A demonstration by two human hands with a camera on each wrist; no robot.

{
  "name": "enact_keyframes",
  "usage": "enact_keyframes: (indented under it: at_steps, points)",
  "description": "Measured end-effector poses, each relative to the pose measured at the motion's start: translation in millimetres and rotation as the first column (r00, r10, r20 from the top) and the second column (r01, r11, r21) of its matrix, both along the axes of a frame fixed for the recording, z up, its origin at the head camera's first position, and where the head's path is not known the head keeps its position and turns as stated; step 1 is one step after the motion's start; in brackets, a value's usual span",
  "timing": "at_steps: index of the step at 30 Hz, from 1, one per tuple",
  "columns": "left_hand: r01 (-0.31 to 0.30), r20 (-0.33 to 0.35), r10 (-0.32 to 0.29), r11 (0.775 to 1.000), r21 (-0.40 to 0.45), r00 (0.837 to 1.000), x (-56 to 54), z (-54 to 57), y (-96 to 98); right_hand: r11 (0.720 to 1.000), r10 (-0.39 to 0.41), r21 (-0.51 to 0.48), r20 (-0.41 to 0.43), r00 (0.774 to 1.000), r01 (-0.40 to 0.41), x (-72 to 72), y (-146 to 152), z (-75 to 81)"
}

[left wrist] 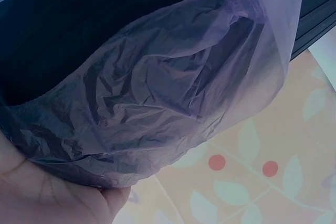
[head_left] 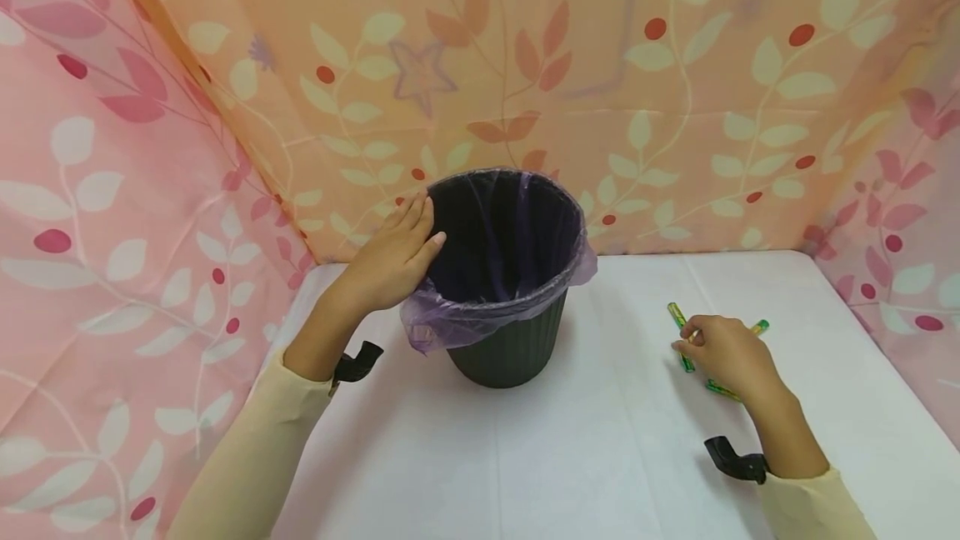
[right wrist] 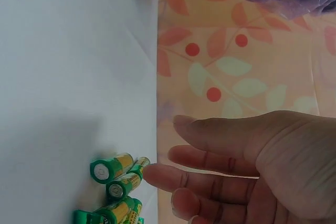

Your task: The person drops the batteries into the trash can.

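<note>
A dark ribbed bin (head_left: 510,352) stands upright on the table, lined with a thin purple bag (head_left: 468,325) folded over its rim. My left hand (head_left: 393,252) rests against the left side of that rim with its fingers straight. In the left wrist view, part of the palm (left wrist: 58,195) lies along the bag (left wrist: 152,98). To the right, my right hand (head_left: 731,357) hovers close over several green and yellow batteries (head_left: 677,315). Its thumb and fingers are apart with nothing between them, and one fingertip is right by the batteries (right wrist: 118,169). Part of the group is hidden under the hand.
A white cloth covers the table (head_left: 600,457). Behind it hangs an orange leaf-patterned curtain (head_left: 525,48), with a pink curtain (head_left: 97,215) at the left and another at the right. Each wrist wears a black camera mount (head_left: 735,461).
</note>
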State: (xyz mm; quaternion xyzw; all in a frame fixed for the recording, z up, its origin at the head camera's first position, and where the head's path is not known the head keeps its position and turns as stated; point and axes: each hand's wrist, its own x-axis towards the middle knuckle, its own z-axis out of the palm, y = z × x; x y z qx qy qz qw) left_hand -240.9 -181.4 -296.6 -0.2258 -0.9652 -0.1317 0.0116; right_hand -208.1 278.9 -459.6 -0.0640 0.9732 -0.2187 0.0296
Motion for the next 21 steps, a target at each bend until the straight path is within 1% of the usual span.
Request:
enact_keyframes:
  at_steps: [5, 9, 15, 21]
  points:
    - [-0.004, -0.004, 0.004, 1.0, -0.003, 1.0, 0.0, 2.1, -1.2, 1.0, -0.005, 0.03, 0.036, 0.999, 0.004, -4.3, 0.4, 2.5]
    - [-0.009, -0.007, 0.009, 1.0, -0.004, 1.0, 0.5, 2.2, -1.8, 0.999, -0.012, 0.035, 0.063, 0.998, 0.01, -4.2, 0.1, 2.1]
    - [-0.007, -0.013, 0.007, 1.0, 0.001, 1.0, 2.4, 1.1, -1.4, 0.998, -0.004, 0.066, 0.062, 0.998, 0.0, -1.0, -1.6, -5.1]
    - [-0.004, 0.0, 0.004, 1.0, 0.006, 1.0, 4.6, -0.2, 0.5, 0.997, -0.01, 0.081, 0.071, 0.997, 0.004, 3.3, -1.6, -12.7]
